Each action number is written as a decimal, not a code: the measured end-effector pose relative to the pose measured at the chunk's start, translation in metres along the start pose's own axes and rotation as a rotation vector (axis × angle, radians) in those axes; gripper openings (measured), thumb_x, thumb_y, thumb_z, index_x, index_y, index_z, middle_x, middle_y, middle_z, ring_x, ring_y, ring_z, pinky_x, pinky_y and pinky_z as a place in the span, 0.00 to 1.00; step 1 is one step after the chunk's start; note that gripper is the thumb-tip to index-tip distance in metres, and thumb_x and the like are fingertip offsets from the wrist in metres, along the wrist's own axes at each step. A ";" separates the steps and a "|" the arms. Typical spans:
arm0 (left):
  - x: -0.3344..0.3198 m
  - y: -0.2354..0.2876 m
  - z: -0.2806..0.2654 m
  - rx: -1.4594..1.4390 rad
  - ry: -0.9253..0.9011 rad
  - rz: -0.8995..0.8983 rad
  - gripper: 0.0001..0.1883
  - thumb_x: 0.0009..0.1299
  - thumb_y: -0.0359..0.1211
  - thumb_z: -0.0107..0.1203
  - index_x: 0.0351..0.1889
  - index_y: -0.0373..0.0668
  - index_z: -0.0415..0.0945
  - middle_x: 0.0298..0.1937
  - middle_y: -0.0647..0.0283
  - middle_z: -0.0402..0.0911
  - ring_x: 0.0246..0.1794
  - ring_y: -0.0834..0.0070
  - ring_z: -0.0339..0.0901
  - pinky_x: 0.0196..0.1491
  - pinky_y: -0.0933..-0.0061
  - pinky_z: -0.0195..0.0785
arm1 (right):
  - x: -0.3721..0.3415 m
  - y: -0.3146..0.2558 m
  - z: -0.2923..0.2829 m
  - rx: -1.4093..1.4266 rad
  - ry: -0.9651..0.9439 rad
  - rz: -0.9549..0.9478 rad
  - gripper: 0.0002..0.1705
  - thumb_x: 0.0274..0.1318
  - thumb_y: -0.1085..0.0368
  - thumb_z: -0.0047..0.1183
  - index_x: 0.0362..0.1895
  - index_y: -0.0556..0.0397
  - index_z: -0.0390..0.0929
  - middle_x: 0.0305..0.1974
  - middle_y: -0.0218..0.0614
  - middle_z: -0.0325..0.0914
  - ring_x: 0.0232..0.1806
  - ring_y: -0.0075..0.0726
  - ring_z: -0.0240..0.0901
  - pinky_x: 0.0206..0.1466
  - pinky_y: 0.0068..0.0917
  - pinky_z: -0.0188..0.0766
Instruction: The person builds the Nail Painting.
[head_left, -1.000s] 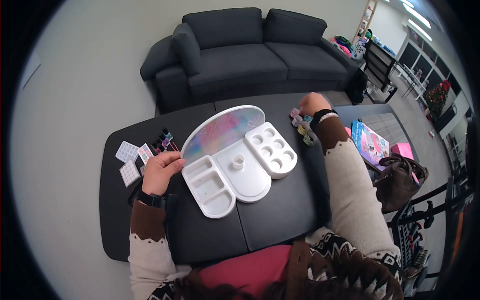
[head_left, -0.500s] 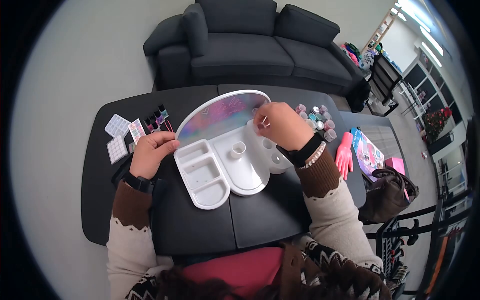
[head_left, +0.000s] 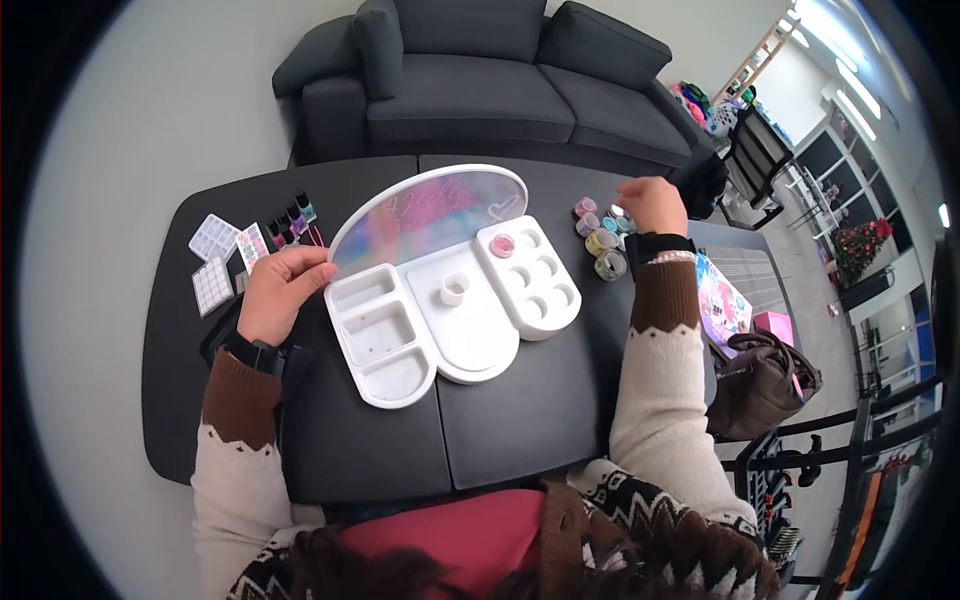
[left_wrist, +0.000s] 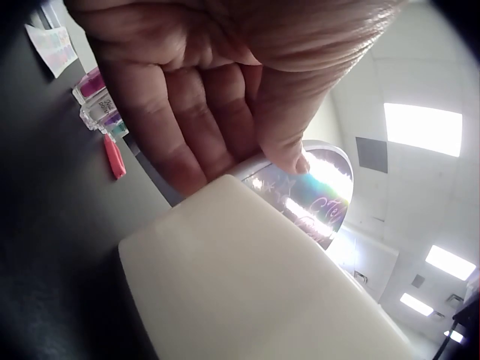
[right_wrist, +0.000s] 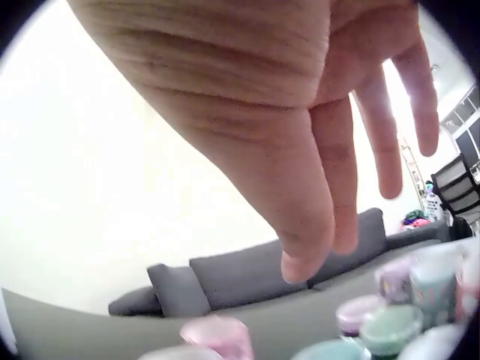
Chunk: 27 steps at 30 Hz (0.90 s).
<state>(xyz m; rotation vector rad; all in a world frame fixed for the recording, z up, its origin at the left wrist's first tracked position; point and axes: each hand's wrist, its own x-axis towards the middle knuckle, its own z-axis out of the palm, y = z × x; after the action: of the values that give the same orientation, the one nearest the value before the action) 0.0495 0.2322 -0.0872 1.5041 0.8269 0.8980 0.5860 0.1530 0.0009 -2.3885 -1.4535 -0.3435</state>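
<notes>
A white organizer tray (head_left: 478,352) stands mid-table in the head view, with a rounded, iridescent back panel (head_left: 430,215). My left hand (head_left: 280,292) pinches the panel's left edge; in the left wrist view the thumb (left_wrist: 289,142) lies on its shiny front, the fingers behind. A small pink jar (head_left: 502,245) sits in the back left hole of the tray's right section, whose other holes are bare. Off to the right, my right hand (head_left: 655,207) hovers over a group of small glitter jars (head_left: 603,242). In the right wrist view its fingers hang down loosely above the jar lids (right_wrist: 390,328), holding nothing visible.
Nail polish bottles (head_left: 298,218), a sticker sheet (head_left: 250,245) and two gridded cases (head_left: 212,285) lie at the table's left. A small white cup (head_left: 454,290) stands in the tray's middle section. On the right are a colourful box (head_left: 722,300) and a brown bag (head_left: 765,385).
My right hand moved from the jars to the tray's right section, left a pink jar in a hole there, and came back over the jars. The left hand kept its hold on the panel.
</notes>
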 end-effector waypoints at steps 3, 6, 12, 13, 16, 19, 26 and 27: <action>-0.001 0.004 -0.001 0.011 0.014 0.012 0.10 0.80 0.28 0.67 0.54 0.32 0.88 0.43 0.66 0.91 0.43 0.84 0.83 0.50 0.79 0.76 | 0.005 0.014 0.030 -0.052 -0.013 0.072 0.13 0.53 0.56 0.75 0.45 0.36 0.97 0.46 0.37 0.94 0.56 0.49 0.88 0.64 0.46 0.81; -0.002 0.006 0.000 0.107 0.037 0.023 0.10 0.79 0.27 0.66 0.53 0.31 0.88 0.43 0.66 0.91 0.43 0.84 0.83 0.50 0.79 0.75 | 0.017 0.019 0.043 -0.194 -0.156 0.079 0.13 0.55 0.56 0.75 0.46 0.28 0.97 0.50 0.30 0.93 0.60 0.44 0.87 0.83 0.56 0.62; 0.000 0.000 -0.003 0.016 0.006 0.030 0.10 0.79 0.28 0.66 0.54 0.32 0.88 0.44 0.66 0.91 0.44 0.83 0.84 0.52 0.78 0.77 | 0.015 0.032 0.052 -0.137 -0.064 0.011 0.14 0.55 0.61 0.74 0.47 0.36 0.97 0.43 0.35 0.94 0.52 0.47 0.90 0.78 0.51 0.68; 0.000 0.000 -0.003 0.019 0.006 0.025 0.10 0.79 0.28 0.66 0.54 0.32 0.88 0.44 0.66 0.91 0.44 0.83 0.84 0.52 0.78 0.77 | 0.015 0.032 0.051 -0.078 -0.066 0.025 0.15 0.54 0.62 0.74 0.47 0.38 0.97 0.42 0.36 0.94 0.51 0.47 0.90 0.78 0.47 0.68; 0.000 0.002 -0.001 -0.010 -0.002 0.039 0.10 0.80 0.28 0.66 0.54 0.32 0.88 0.44 0.66 0.91 0.44 0.83 0.84 0.52 0.78 0.77 | 0.013 0.030 0.048 -0.097 -0.021 0.007 0.16 0.51 0.63 0.73 0.47 0.46 0.96 0.42 0.40 0.94 0.50 0.48 0.91 0.73 0.42 0.75; -0.001 0.003 -0.001 0.009 0.012 0.030 0.10 0.80 0.28 0.66 0.54 0.32 0.88 0.44 0.66 0.91 0.44 0.84 0.84 0.52 0.78 0.77 | 0.013 0.024 0.032 0.031 0.004 0.037 0.18 0.50 0.61 0.74 0.47 0.49 0.95 0.45 0.43 0.93 0.52 0.50 0.90 0.69 0.47 0.79; -0.003 0.009 0.001 0.053 0.026 0.021 0.10 0.79 0.28 0.67 0.54 0.31 0.88 0.43 0.66 0.91 0.43 0.84 0.83 0.52 0.79 0.76 | -0.049 -0.077 -0.085 0.649 -0.363 -0.116 0.16 0.56 0.69 0.71 0.49 0.60 0.92 0.41 0.43 0.92 0.44 0.38 0.92 0.53 0.33 0.85; -0.002 0.008 0.001 0.048 0.019 0.029 0.11 0.79 0.28 0.67 0.54 0.31 0.88 0.43 0.66 0.91 0.43 0.84 0.83 0.52 0.79 0.76 | -0.052 -0.084 -0.079 0.648 -0.370 -0.118 0.16 0.56 0.69 0.71 0.49 0.60 0.92 0.41 0.43 0.92 0.44 0.38 0.92 0.53 0.33 0.85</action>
<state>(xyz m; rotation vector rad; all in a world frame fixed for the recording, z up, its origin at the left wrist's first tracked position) 0.0493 0.2290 -0.0791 1.5549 0.8481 0.9205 0.4845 0.1154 0.0669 -1.8936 -1.5502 0.5032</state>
